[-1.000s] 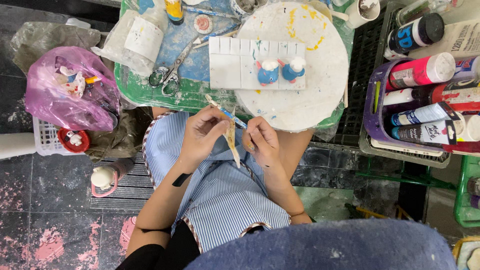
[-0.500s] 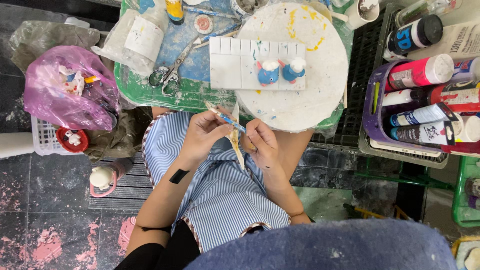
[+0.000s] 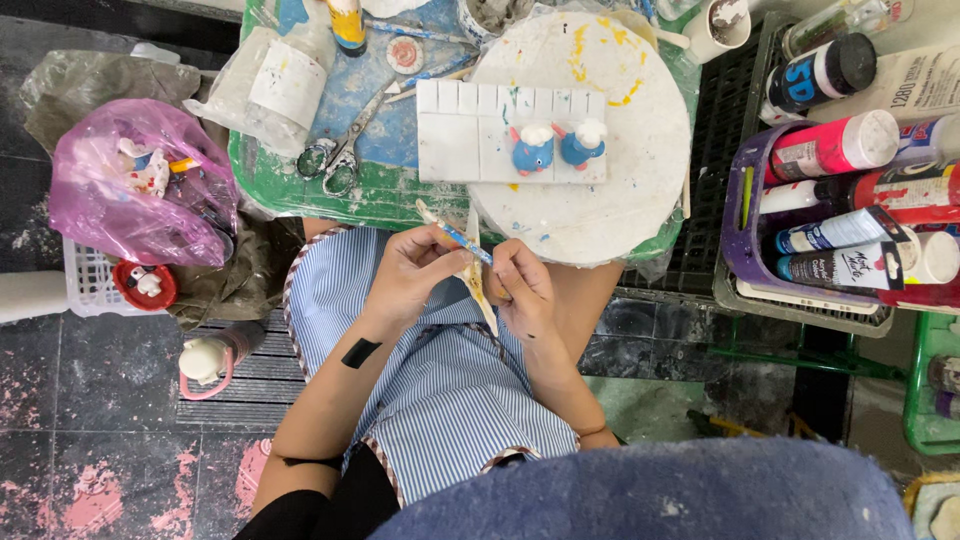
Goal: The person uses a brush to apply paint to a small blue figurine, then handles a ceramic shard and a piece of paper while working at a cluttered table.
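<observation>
At frame centre, above a striped apron (image 3: 440,400), the left hand (image 3: 412,275) curls its fingers around a thin paintbrush (image 3: 462,240). Just right of it, the right hand (image 3: 522,290) pinches a pale pointed stick (image 3: 478,280). In the upper centre a white palette tray (image 3: 470,140) carries two blue figurines (image 3: 555,148). At the right edge a purple basket (image 3: 740,240) holds paint bottles (image 3: 835,145) lying on their sides.
</observation>
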